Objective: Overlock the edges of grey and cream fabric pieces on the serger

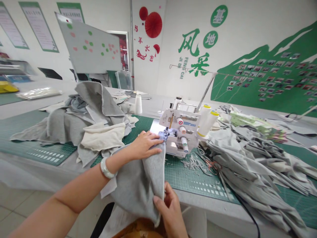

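Note:
A white overlock sewing machine (182, 127) stands on the table, its lamp lighting the needle area. Grey knit fabric (135, 178) runs from its presser foot down over the table's front edge. My left hand (147, 144) lies flat on this fabric beside the foot, fingers stretched toward the machine; a pale bangle (107, 168) circles that wrist. Lower down, near my lap, my right hand (169, 208) pinches the fabric's right edge between thumb and fingers. A light line of stitching or edging runs along that edge.
Grey and cream fabric pieces (64, 122) are heaped at left, with more grey fabric (247, 165) at right. Scissors (213, 167) and thread scraps (195, 163) lie by the machine on a green cutting mat (203, 186). Thread cones (208, 124) stand behind; a black cord (250, 215) hangs down.

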The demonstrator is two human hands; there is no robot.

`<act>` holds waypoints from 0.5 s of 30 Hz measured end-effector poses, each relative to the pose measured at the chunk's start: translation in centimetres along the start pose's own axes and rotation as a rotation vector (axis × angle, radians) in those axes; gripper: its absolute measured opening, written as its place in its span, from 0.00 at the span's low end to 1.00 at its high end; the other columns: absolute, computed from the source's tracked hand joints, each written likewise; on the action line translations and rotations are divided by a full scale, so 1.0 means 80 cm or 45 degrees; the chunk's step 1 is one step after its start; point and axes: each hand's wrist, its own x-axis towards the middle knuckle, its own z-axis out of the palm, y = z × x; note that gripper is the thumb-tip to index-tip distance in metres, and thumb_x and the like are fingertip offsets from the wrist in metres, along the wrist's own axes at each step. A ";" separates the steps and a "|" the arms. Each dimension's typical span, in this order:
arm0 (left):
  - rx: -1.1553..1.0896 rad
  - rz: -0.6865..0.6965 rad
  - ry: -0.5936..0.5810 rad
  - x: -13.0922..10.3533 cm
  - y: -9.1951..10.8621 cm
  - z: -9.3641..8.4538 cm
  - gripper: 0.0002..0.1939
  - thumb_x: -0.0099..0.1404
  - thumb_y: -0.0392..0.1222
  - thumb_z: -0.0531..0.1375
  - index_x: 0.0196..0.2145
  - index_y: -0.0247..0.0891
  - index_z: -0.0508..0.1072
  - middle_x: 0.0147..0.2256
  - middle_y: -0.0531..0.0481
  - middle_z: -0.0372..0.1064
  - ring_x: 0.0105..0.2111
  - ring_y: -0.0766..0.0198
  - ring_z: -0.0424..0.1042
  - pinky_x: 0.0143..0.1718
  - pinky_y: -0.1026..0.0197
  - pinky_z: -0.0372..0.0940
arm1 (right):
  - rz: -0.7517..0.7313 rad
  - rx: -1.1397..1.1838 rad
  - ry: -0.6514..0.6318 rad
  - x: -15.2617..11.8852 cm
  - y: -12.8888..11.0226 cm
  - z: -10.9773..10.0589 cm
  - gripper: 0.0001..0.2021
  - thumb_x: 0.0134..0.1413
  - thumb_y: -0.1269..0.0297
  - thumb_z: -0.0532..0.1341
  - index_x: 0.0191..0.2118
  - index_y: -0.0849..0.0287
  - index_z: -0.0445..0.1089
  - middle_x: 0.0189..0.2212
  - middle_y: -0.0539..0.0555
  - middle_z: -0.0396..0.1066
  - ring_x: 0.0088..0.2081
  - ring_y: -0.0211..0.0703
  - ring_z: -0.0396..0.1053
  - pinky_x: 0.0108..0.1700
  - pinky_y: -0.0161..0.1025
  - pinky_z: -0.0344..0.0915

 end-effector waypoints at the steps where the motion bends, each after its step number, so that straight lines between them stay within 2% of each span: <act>1: -0.002 -0.008 -0.001 0.000 0.000 0.001 0.23 0.69 0.55 0.52 0.58 0.46 0.66 0.56 0.45 0.65 0.53 0.53 0.63 0.50 0.52 0.54 | 0.074 0.031 -0.087 -0.005 0.004 -0.004 0.19 0.51 0.54 0.64 0.47 0.56 0.67 0.27 0.48 0.72 0.28 0.38 0.70 0.34 0.35 0.67; 3: -0.002 -0.023 -0.006 -0.001 0.000 0.003 0.23 0.69 0.55 0.52 0.58 0.46 0.66 0.57 0.46 0.64 0.53 0.52 0.63 0.50 0.52 0.54 | 0.198 -0.013 -0.244 -0.011 0.011 -0.008 0.24 0.50 0.50 0.65 0.49 0.58 0.65 0.26 0.49 0.72 0.26 0.38 0.70 0.32 0.35 0.67; 5: 0.007 -0.019 -0.002 -0.003 0.000 0.005 0.23 0.69 0.55 0.52 0.59 0.47 0.64 0.58 0.46 0.63 0.53 0.52 0.62 0.50 0.52 0.54 | 0.231 -0.168 -0.293 -0.015 0.011 -0.012 0.23 0.50 0.50 0.65 0.48 0.60 0.67 0.29 0.51 0.73 0.29 0.40 0.71 0.33 0.35 0.67; 9: 0.044 0.041 0.024 -0.009 -0.001 0.007 0.24 0.70 0.55 0.50 0.60 0.50 0.62 0.59 0.45 0.60 0.54 0.51 0.61 0.51 0.51 0.53 | 0.188 -0.412 -0.227 -0.017 -0.010 -0.027 0.14 0.54 0.53 0.62 0.39 0.59 0.69 0.31 0.52 0.74 0.34 0.43 0.73 0.38 0.37 0.68; 11: 0.071 0.064 0.025 -0.010 -0.001 0.008 0.23 0.70 0.55 0.49 0.60 0.51 0.62 0.60 0.45 0.60 0.54 0.50 0.61 0.52 0.50 0.53 | 0.183 -0.504 -0.227 -0.015 -0.026 -0.035 0.10 0.56 0.57 0.60 0.38 0.59 0.68 0.31 0.52 0.74 0.35 0.44 0.74 0.39 0.37 0.68; 13: 0.093 0.083 0.027 -0.011 -0.001 0.009 0.23 0.70 0.55 0.49 0.60 0.51 0.62 0.60 0.44 0.59 0.55 0.50 0.60 0.52 0.49 0.52 | 0.132 -0.641 -0.133 -0.009 -0.039 -0.041 0.11 0.57 0.59 0.59 0.43 0.58 0.67 0.32 0.53 0.75 0.36 0.44 0.74 0.40 0.38 0.68; 15: 0.101 0.097 0.031 -0.011 -0.001 0.010 0.23 0.70 0.56 0.49 0.60 0.52 0.62 0.60 0.44 0.59 0.55 0.49 0.60 0.52 0.49 0.52 | 0.026 -0.751 0.039 0.003 -0.048 -0.042 0.17 0.59 0.58 0.57 0.51 0.59 0.63 0.36 0.56 0.75 0.37 0.44 0.74 0.40 0.39 0.69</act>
